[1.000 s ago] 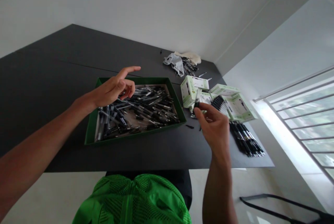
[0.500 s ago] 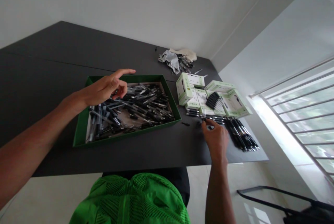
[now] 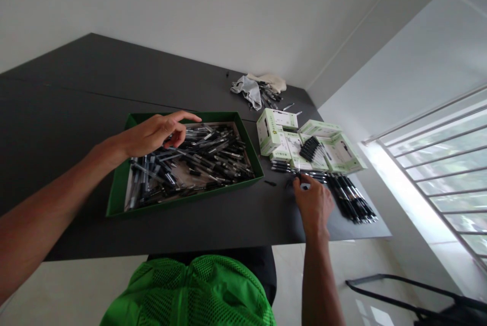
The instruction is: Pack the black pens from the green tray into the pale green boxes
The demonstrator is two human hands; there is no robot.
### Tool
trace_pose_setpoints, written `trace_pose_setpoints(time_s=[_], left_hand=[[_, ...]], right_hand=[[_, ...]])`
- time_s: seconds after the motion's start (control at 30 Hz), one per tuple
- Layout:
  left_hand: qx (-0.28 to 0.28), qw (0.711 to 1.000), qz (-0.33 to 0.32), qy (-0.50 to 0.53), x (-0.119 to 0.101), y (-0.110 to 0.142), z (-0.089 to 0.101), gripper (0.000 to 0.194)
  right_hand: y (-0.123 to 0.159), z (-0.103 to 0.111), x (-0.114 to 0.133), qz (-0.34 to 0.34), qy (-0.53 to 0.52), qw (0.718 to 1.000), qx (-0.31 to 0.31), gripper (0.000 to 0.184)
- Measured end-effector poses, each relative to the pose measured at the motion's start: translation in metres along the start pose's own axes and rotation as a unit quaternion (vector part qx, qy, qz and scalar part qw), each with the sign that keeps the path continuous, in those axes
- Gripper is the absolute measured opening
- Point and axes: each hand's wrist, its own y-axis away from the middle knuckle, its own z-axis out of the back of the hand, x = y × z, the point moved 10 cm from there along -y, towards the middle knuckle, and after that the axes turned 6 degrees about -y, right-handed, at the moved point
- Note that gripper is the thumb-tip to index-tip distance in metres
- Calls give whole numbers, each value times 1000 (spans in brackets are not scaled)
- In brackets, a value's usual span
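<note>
My left hand (image 3: 154, 134) hovers over the left back part of a green box (image 3: 253, 182), its index finger stretched out, the other fingers loosely bent and nothing visible in them. Many black and clear pens (image 3: 205, 158) lie jumbled in the box. To the right, my right hand (image 3: 314, 202) pinches a pen (image 3: 299, 174) between thumb and fingertips, low over the table. Most of that pen is hidden by the fingers. Just beyond the fingertips lies a row of black pens (image 3: 280, 166). A neat stack of pens (image 3: 350, 196) sits right of this hand.
White-and-green cartons (image 3: 269, 133) stand behind the right hand, with a fanned bunch of pens (image 3: 310, 148) on them. A small black piece (image 3: 270, 183) lies on the dark table (image 3: 213, 227). Grey and cream cloths (image 3: 249, 90) and more pens lie at the back.
My left index finger has shifted slightly right and down. My right hand stays in nearly the same place, still pinching the pen. The view has tilted slightly.
</note>
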Motion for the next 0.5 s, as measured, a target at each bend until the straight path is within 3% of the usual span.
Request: trace_pose_setpoints(time_s=[0.33, 0.5], left_hand=[[9, 1000, 6, -26, -11, 0, -1, 83], [19, 999, 15, -29, -14, 1, -4, 83]], right_hand=[[8, -1, -3, 37, -14, 999, -7, 37], [14, 10, 3, 75, -35, 995, -54, 39]])
